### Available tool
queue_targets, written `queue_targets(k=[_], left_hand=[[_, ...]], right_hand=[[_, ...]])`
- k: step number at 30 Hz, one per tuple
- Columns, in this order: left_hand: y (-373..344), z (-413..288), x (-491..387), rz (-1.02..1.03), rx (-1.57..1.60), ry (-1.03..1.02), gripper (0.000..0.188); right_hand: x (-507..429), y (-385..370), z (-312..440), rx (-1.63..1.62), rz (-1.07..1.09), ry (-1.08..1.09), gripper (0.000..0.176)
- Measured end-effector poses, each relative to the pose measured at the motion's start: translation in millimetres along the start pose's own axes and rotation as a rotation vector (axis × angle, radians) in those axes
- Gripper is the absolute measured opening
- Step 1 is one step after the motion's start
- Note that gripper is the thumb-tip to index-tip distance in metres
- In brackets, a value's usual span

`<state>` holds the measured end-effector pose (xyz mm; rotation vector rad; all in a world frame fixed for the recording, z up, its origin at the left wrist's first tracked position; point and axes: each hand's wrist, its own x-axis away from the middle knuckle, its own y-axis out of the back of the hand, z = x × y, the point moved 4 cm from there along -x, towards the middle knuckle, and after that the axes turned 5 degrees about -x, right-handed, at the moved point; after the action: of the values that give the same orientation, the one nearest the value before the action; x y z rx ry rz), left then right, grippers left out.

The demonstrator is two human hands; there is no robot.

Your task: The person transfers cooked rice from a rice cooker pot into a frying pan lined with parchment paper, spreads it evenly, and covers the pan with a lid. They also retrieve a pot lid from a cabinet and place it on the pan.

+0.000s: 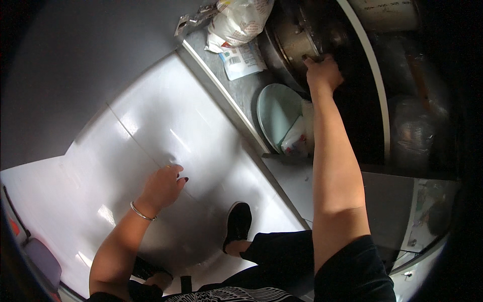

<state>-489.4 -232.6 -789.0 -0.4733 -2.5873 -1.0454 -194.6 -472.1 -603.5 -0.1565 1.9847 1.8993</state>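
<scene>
Inside the low cabinet, my right hand (325,73) reaches in and grips the edge of a dark, round metal pot (298,45). The fingers are partly lost in shadow. My left hand (162,187), with a silver bangle (142,213) at its wrist, hangs over the glossy floor and holds nothing; its fingers are loosely curled, the thumb apart. A pale green oval dish (277,109) leans on edge just below the pot. Against that dish rests a small white packet (295,137).
On the cabinet's bottom shelf (237,88) lie a large white plastic bag (241,22) and a flat printed pouch (243,62). An upper shelf edge (371,64) curves past my right forearm, with plastic-wrapped items (413,126) beyond it. A grey door panel (75,68) stands at upper left.
</scene>
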Motion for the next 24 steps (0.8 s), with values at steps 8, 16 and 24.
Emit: queue_targets(k=[8, 16, 24], left_hand=[[14, -9, -2, -0.132, 0.041, -0.077, 0.027], [67, -80, -49, -0.206, 0.197, -0.274, 0.023], [110, -150, -54, -0.163, 0.333, -0.337, 0.025]], right_hand=[[-16, 14, 10, -0.062, 0.076, 0.154, 0.048], [17, 34, -10, -0.323, -0.189, -0.006, 0.049], [155, 48, -38, 0.581, 0.747, 0.203, 0.029]])
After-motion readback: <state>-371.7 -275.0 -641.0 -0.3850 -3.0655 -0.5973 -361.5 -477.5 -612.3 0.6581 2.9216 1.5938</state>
